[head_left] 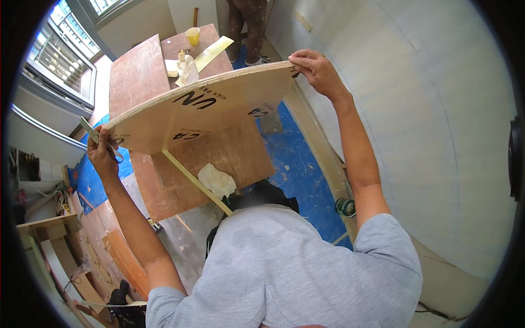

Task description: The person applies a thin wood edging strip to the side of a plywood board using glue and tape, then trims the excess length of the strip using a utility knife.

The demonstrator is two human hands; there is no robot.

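A plywood board point(235, 104) with black print on its face is held up in front of me, its long edge tilted upward to the right. My right hand point(317, 71) grips the board's right corner, thumb and fingers closed on the edge. At the left end, my left hand point(103, 153) is closed on the other corner. That hand also holds a tool with a flat metal blade point(89, 131) and a grey loop; its exact kind is unclear. Below the board, a thin pale strip point(197, 183) runs toward my body.
Behind the board, a wooden worktop point(136, 68) bears a yellow cup point(192, 36), a bottle in white wrapping point(187, 68) and a pale strip. A lower plywood sheet point(164, 191) carries a crumpled white bag point(217, 180). A person point(246, 27) stands beyond; a pale wall point(426, 109) rises at right.
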